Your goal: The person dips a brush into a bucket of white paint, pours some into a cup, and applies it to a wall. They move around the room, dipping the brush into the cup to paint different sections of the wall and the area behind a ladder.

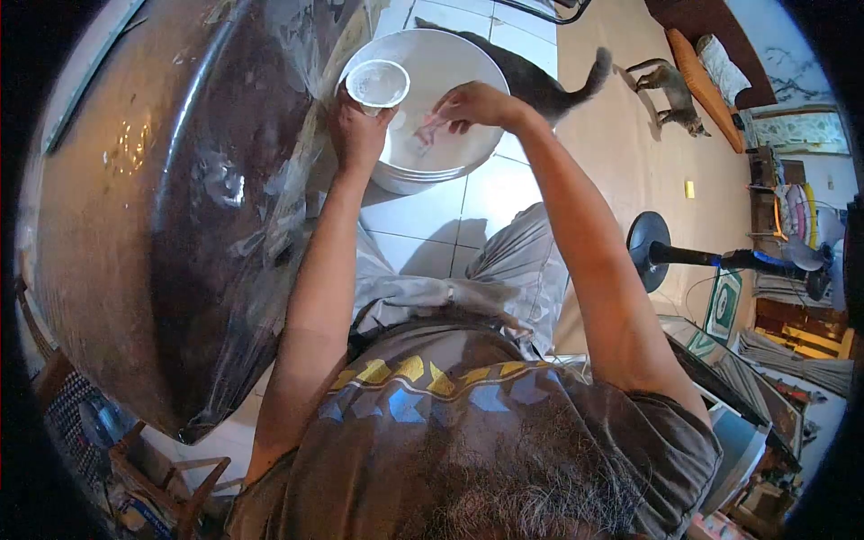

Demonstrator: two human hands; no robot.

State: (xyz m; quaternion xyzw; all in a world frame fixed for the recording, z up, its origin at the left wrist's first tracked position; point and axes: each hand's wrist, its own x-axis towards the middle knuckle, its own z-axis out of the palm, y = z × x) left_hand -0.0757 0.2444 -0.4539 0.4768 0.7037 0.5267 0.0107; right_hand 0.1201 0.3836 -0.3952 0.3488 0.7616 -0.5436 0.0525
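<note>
A large white bucket (407, 184) stands on the tiled floor in front of me. My left hand (358, 135) is closed round a small white plastic cup (378, 83), raised over the bucket's left rim. Over the inside of the bucket, my right hand (474, 105) reaches in from the right with its fingers bent together. From these fingers a pinkish, pale, limp piece (428, 131) hangs down; its kind cannot be made out. The bucket's inside looks whitish and cloudy.
A dark grey cat (526, 79) is right behind the bucket, its tail raised. Another cat (673, 93) stands farther right near an orange cushion (706, 85). A plastic-covered brown piece of furniture (216, 207) fills the left side. A black standing fan (650, 252) is at right.
</note>
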